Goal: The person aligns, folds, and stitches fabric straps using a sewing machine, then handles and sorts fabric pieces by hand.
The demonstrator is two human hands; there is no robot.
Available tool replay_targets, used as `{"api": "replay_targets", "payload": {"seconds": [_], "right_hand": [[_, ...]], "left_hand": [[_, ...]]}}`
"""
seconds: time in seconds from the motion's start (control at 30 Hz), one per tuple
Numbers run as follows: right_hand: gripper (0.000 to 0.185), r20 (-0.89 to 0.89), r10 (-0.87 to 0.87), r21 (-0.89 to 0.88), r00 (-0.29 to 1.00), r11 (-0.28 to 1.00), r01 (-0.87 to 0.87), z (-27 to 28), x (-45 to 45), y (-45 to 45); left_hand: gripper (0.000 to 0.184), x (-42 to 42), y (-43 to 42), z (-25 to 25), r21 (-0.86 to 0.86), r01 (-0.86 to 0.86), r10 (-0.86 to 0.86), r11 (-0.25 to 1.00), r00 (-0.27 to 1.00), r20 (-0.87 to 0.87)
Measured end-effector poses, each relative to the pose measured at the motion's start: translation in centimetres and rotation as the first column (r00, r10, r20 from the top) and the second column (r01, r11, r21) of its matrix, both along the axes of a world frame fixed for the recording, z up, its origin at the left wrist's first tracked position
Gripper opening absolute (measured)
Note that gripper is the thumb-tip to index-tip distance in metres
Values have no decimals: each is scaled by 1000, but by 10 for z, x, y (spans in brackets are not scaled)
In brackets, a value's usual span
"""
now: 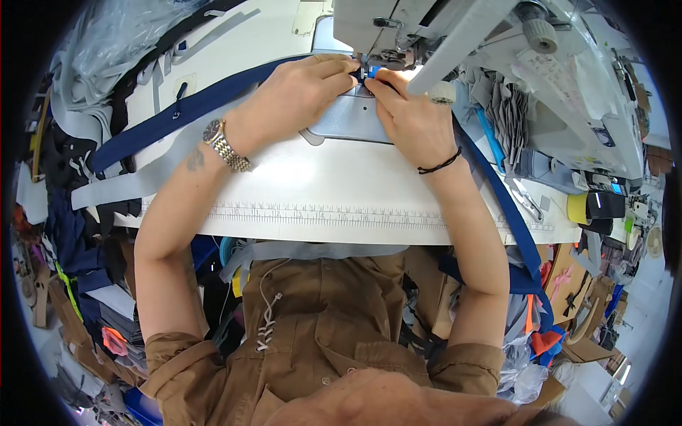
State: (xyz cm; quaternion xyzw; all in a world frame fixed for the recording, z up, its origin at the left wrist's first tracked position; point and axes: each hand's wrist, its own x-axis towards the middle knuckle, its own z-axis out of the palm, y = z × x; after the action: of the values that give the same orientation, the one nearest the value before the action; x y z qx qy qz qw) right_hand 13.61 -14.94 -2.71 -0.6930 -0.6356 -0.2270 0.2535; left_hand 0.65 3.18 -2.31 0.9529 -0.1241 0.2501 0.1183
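Both hands meet at the presser foot [364,71] of a white sewing machine [455,35]. My left hand [298,92] comes in from the left, its fingers closed on a long navy fabric strip [206,110] beside the needle area. Just right of the foot, my right hand [412,113] pinches the same strip with thumb and fingers drawn together. A small bright blue piece shows between the fingertips, partly hidden. Under the hands lies the metal needle plate [348,117]. From the right hand the strip trails down over the table's front edge.
Along the front of the white table [312,174] runs a printed ruler [334,215]. A grey strip [135,181] lies at left, near a clear plastic bag [121,35]. Stacked grey pieces [501,103] and scissors [527,199] are at right. Boxes and cloth crowd below.
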Motion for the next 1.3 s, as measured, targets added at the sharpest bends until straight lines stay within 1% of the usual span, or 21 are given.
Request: {"api": "replay_targets", "payload": {"seconds": [0.1, 0.2, 0.3, 0.4, 0.5, 0.53, 0.67, 0.73, 0.87, 0.93, 0.97, 1.0, 1.03, 1.07, 1.1, 1.13, 1.17, 1.2, 1.23, 1.3], "right_hand": [[18, -56, -16, -37, 998, 999, 14, 2, -1, -1], [17, -44, -52, -64, 998, 997, 49, 4, -4, -2], [12, -53, -36, -57, 998, 998, 33, 3, -2, -3], [18, -38, -94, -173, 995, 981, 86, -1, 1, -7], [18, -71, -91, -190, 993, 979, 76, -1, 2, -6], [19, -84, -66, -156, 994, 986, 52, -4, 3, -5], [19, -79, -49, -136, 996, 990, 38, -6, 4, -5], [20, -86, -45, -126, 995, 991, 34, -5, 4, -4], [19, -86, -87, -185, 993, 980, 70, -2, 2, -3], [19, -97, -93, -202, 991, 977, 72, 0, 2, -4], [20, -104, -124, -221, 987, 970, 98, 0, 2, -5], [20, -108, -139, -235, 984, 966, 111, 2, 2, -5], [21, -116, -138, -239, 984, 965, 107, 4, 0, -2], [22, -130, -106, -228, 986, 971, 74, 8, -2, -4], [21, -148, -84, -230, 985, 972, 49, 11, -2, -3], [21, -145, -102, -244, 984, 968, 65, 15, -5, -3], [22, -123, -100, -242, 987, 968, 68, 10, -3, -4], [23, -75, -61, -183, 995, 982, 47, 9, -1, -4], [23, -58, -50, -175, 997, 984, 39, 11, -2, -4], [22, -25, -14, -124, 1000, 992, 11, 15, -6, -4]], "left_hand": [[19, 2, 1, 3, -45, -46, 46, 998, 999, 0], [21, 2, 1, 2, -69, -65, 62, 995, 997, -42], [24, 2, 1, -1, -22, -47, 47, 999, 999, 7], [26, 2, 1, -5, 12, -49, 49, 999, 998, 27], [27, 2, -2, -3, 13, -89, 88, 996, 996, 26], [28, 1, -1, -3, 5, -97, 97, 995, 995, 14], [27, 3, -3, -3, 12, -142, 141, 990, 990, 13], [26, 2, -3, -2, 12, -136, 136, 991, 991, 18], [23, 1, -4, -4, -22, -161, 161, 987, 987, -6], [22, 1, -7, -3, -9, -171, 171, 985, 985, 16], [22, 1, -8, -2, -1, -186, 186, 983, 982, 30], [21, 1, -8, -1, 26, -166, 165, 986, 986, 40], [20, 3, -6, -4, 36, -166, 165, 985, 985, 42], [20, 3, -7, -2, 23, -165, 163, 986, 983, 81], [20, 1, -8, 0, 115, -158, 144, 981, 983, 117], [27, 0, -4, -4, 137, -146, 128, 980, 982, 136], [25, -3, -4, -7, 195, -157, 122, 968, 976, 181], [24, -14, -8, -7, 215, -166, 129, 962, 976, 175], [22, -26, -15, -4, 232, -167, 130, 958, 977, 167], [18, -63, -20, 7, 255, -86, 60, 963, 992, 108]]}}
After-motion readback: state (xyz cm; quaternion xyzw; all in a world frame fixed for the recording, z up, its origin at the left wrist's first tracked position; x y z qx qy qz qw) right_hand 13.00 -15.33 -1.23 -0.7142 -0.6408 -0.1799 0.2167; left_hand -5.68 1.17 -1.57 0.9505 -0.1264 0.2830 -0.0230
